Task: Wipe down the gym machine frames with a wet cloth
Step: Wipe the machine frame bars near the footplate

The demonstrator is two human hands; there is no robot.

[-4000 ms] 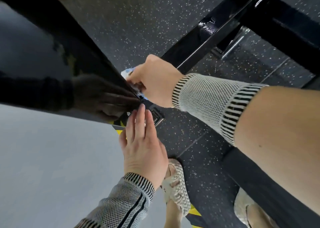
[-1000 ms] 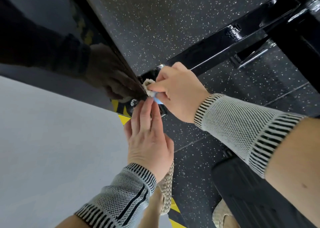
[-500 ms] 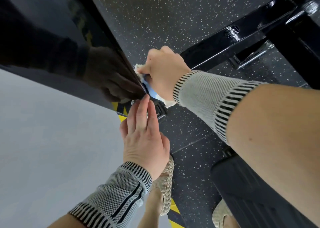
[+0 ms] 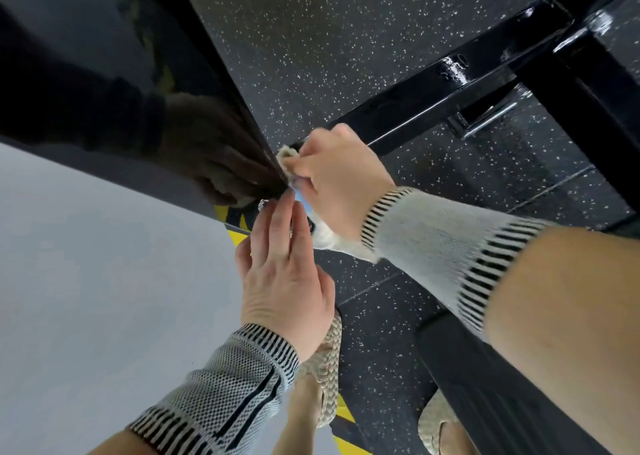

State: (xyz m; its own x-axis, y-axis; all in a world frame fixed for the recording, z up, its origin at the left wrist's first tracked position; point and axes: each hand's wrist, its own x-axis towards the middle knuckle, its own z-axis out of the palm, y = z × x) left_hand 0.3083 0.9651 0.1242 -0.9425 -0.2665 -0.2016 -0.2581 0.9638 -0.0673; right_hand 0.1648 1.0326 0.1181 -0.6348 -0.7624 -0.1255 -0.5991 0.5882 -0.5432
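Right hand [image 4: 341, 181] has dropped slightly, gripping the cloth [image 4: 323, 236], mostly hidden, against the frame's [image 4: 221, 84] edge; left hand [image 4: 282, 274] rests flat, fingers straight.

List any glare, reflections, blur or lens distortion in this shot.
Head view: the glossy black panel mirrors a dark image of the hands; white glare spots sit on the wet black frame bar; motion blur softens the right hand, its sleeve and the cloth; the left hand stays sharper; the wide-angle lens enlarges the near right forearm.
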